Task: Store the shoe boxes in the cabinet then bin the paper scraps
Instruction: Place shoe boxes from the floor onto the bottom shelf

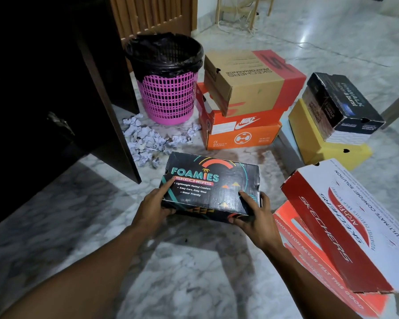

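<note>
Two bare forearms, left hand (156, 203), right hand (255, 217), no sleeves, rings or watch visible

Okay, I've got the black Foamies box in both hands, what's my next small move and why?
Probably swing the Foamies box leftward toward the open dark cabinet. Your left hand and right hand already grip its near corners, the cabinet door stands open, and other shoe boxes wait before the crumpled paper scraps.
</note>
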